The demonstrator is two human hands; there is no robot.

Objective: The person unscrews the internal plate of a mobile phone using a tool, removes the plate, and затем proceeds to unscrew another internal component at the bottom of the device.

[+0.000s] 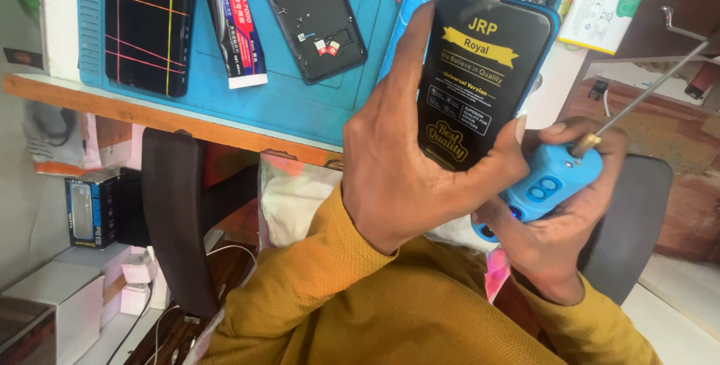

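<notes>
The left hand [405, 162] clamps a black screen [480, 72], upright over the blue mat [315, 102]'s near edge. Just right of the screen, the right hand [562, 222] grips a blue tool [547, 181]. On the mat lie a phone [311, 16] and glue tube [234, 20].

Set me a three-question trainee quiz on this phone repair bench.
1. True or false: the left hand grips the black phone screen with its fingers wrapped around the edges.
2. Pick one: the right hand holds A) a white box, B) a blue tool with a long metal shaft, C) a yellow band.
3. Short answer: what lies on the blue mat between the phone with coloured lines and the opened dark phone?

Key: 1 true. 2 B. 3 a tube of glue.
</notes>
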